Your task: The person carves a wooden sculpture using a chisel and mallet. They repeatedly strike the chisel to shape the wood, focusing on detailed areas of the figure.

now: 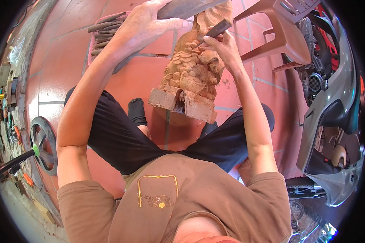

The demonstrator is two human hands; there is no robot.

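Observation:
A carved wooden sculpture (194, 73) with scale-like and rounded relief leans away from me on the floor between my legs, its split, flat-cut base closest to me. My right hand (223, 46) grips a chisel (219, 28), its dark handle slanting up to the right and its tip against the carving. Higher up on the left, my left hand (148, 20) is closed around a thick grey wooden bar (186, 9). The bar passes over the sculpture's upper part, and its far end runs out of view.
A pink basket (90, 52) of dark-handled tools stands beyond my left forearm. To the right are a brown plastic chair (286, 38) and a grey motorbike (332, 109). A black wheel (44, 146) and assorted tools line the left side. Red tiles (61, 60) cover the floor.

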